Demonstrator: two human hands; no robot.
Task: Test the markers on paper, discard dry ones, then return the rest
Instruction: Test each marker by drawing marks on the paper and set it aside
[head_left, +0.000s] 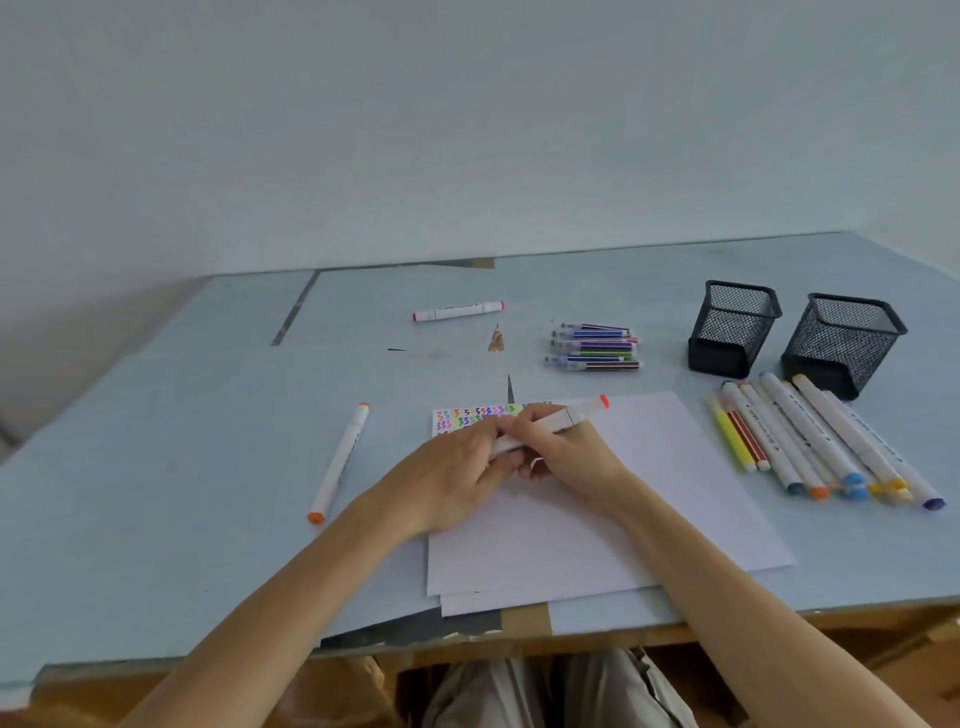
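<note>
Two mesh pen holders (735, 327) are counted beside the paper (649, 499); three lone white markers (340, 462) are seen around it.

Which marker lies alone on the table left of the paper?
The orange-capped marker, lying by itself left of the paper. The pink-capped one lies beyond the paper; the others sit grouped on the right.

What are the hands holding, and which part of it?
Both hands hold one white marker over the paper. The right hand grips its middle; the left hand grips its lower end. Its orange-red capped end sticks out free.
</note>
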